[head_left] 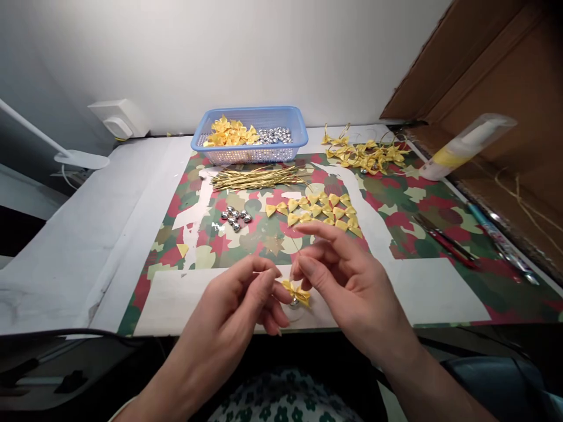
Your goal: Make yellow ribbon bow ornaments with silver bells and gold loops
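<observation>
Close in front of me, a yellow ribbon bow [299, 293] with a silver bell [294, 302] hangs between my hands, over a white strip of the mat. My right hand [352, 281] is closed, thumb and fingers pinching a thin gold wire tie [294, 243] whose end sticks up above the fingertips. My left hand [246, 299] has curled fingers, thumb and forefinger close together beside the bow's left edge; whatever lies between them is hidden. Beyond my hands, several loose yellow bows [323, 211] lie in rows, with a cluster of silver bells [236, 217] to their left.
A bundle of gold wire ties [259, 177] lies before a blue basket [204, 149] holding bows and bells. Wired bows [367, 155] are heaped at the back right. Rightward are a bottle [457, 152], tweezers [444, 237] and pens [501, 243] beside a cardboard wall [505, 76].
</observation>
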Available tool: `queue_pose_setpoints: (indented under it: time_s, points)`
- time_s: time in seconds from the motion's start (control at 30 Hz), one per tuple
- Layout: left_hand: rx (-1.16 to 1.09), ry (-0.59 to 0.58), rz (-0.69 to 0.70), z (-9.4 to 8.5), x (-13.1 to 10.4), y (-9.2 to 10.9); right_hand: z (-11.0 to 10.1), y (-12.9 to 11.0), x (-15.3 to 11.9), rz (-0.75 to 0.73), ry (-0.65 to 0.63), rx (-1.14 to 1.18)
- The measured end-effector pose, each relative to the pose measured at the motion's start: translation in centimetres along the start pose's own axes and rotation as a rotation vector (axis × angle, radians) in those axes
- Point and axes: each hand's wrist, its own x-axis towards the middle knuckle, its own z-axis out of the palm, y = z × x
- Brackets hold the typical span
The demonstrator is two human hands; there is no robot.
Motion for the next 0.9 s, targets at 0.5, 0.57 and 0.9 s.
queue_pose_setpoints:
  time_s: [0.5,0.57,0.9]
  points:
    - [0.045,-0.058,-0.046,-0.3,2.0,-0.7,-0.5,2.0,-3.3,-0.155,0.07,-0.036]
    - [0.197,-0.024,0.057,-0.7,1.5,-0.8,-0.7,2.1,-3.0,-0.042,0.109,0.003]
    - [0.727,-0.094,0.398,0.2,1.5,-2.4,-0.2,2.6,-3.0,-0.056,0.141,-0.257]
